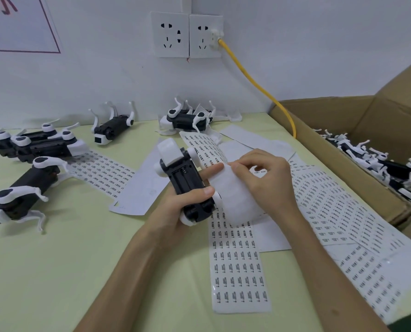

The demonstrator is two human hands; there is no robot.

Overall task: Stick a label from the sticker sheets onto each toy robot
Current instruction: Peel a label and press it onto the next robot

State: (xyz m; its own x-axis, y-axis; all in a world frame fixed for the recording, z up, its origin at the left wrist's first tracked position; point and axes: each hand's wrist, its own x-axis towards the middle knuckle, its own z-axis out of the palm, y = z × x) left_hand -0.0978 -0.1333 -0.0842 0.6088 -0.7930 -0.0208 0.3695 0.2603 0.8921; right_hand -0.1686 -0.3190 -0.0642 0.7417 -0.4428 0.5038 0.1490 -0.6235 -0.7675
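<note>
My left hand (pixel 190 200) grips a black and white toy robot (pixel 183 173), held belly up above the table, with its index finger stretched onto a sticker sheet. That sticker sheet (pixel 238 259) curls up from the table over the middle. My right hand (pixel 262 176) pinches at the curled part of the sheet beside the left index fingertip; whether a label is between its fingers is too small to tell. More sticker sheets (pixel 343 207) fan out to the right, and one sticker sheet (pixel 101 171) lies at the left.
Several toy robots (pixel 39 144) lie on the green table (pixel 56 259) at the left and back. A cardboard box (pixel 343 123) at the right holds several more robots. A yellow cable (pixel 259 85) runs from the wall sockets (pixel 187 34) down behind the box.
</note>
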